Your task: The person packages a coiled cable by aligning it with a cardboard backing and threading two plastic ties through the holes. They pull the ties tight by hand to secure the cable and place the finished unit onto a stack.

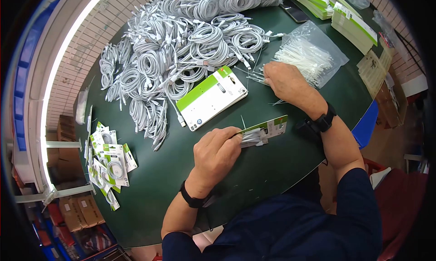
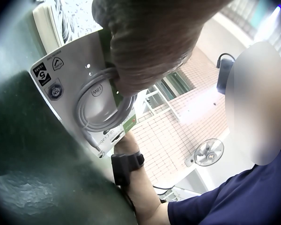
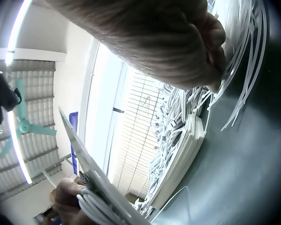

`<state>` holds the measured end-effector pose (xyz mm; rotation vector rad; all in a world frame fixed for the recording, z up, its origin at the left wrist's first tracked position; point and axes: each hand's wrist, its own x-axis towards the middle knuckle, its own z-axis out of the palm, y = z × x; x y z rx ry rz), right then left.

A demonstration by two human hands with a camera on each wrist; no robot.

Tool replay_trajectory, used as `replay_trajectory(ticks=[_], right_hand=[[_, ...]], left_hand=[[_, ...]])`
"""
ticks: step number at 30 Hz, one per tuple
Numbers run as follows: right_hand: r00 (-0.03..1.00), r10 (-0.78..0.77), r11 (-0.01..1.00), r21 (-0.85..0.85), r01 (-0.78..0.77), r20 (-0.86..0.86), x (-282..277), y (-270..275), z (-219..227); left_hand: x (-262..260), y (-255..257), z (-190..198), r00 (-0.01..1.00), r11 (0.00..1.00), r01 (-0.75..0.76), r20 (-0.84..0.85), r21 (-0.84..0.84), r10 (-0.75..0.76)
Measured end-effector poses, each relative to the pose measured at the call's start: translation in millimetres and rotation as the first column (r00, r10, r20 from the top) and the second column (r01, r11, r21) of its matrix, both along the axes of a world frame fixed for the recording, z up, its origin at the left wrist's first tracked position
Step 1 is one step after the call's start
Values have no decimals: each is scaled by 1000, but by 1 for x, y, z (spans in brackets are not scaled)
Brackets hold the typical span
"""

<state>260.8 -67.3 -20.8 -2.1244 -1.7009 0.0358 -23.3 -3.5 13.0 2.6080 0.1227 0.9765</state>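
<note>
Zip ties lie right of the cable heap.

Dark navy shirt, short sleeves; black left wrist strap; black right wrist strap, boxy black unit attached.

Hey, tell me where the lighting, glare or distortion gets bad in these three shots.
Head view: wide-angle bowing, light tube curved and blown out, dark corners; left wrist view: tiled wall glaring, left hand in shade, green tabletop showing patchy sheen; right wrist view: ceiling light burnt out, right hand shadowed.
</note>
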Motion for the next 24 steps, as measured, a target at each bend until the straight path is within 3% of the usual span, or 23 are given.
replay_trajectory(ticks=[3, 6, 9, 13, 18, 24], right_hand=[[996, -27, 989, -148, 14, -88, 0, -3, 16], [997, 25, 1000, 13, -24, -78, 2, -4, 5], [996, 63, 998, 14, -62, -59, 4, -7, 14], [939, 99, 991, 118, -63, -330, -1, -5, 27], [705, 33, 996, 78, 31, -708, -10, -3, 31], [473, 58, 998, 67, 2, -879, -19, -2, 40]], left_hand=[[1, -1, 2, 1000, 1000, 3, 17, 2, -3], [1, -1, 3, 1000, 1000, 3, 25, 7, -3], [0, -1, 1, 1000, 1000, -1, 13, 4, 1], [0, -1, 1, 1000, 1000, 10, 17, 7, -10], [-2, -1, -1, 1000, 1000, 7, 20, 9, -8], [-2, -3, -3, 999, 999, 21, 32, 24, -22]])
